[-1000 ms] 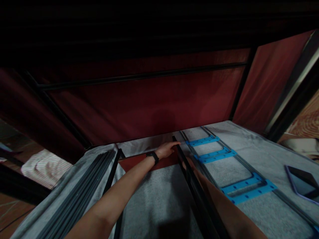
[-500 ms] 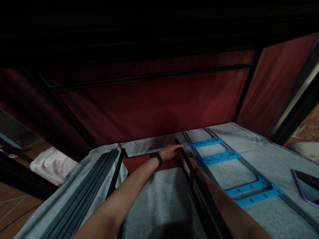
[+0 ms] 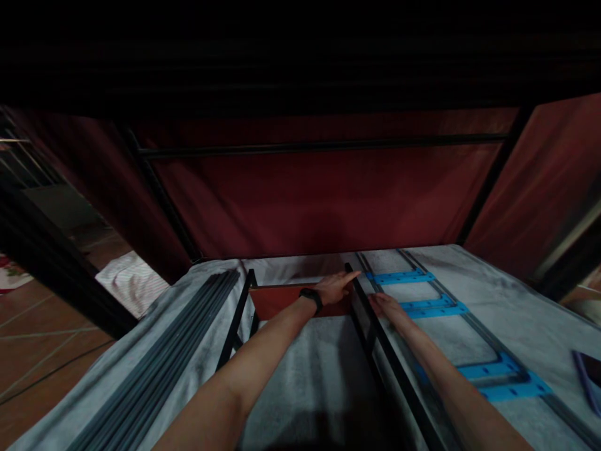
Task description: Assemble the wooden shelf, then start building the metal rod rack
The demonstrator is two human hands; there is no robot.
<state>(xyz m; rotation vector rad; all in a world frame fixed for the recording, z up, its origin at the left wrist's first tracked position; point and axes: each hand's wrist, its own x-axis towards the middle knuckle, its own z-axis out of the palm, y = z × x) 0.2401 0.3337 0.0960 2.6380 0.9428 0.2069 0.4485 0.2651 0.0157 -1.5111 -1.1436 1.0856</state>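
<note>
A black metal frame (image 3: pixel 382 335) with a reddish-brown panel (image 3: pixel 277 302) across its far end stands on the grey cloth. My left hand (image 3: pixel 334 288), with a black band on its wrist, lies over the far end of the right rail, the thumb stretched across the top; its other fingers are partly hidden. Just outside that rail is my right hand (image 3: pixel 385 305), fingers loosely apart and pointing at the rail. Whether its fingertips touch the metal I cannot tell.
Grey rods (image 3: pixel 173 351) lie bundled on the left. On the right, blue brackets (image 3: pixel 509 376) sit across dark rods, and a phone (image 3: pixel 589 376) lies at the edge. Black posts (image 3: pixel 61 257) and red cloth (image 3: pixel 328 200) enclose the far side; a dark beam hangs overhead.
My right hand has come out from low behind the right rail to its outer side. My left hand stays at the rail's far end. The view has shifted slightly left.
</note>
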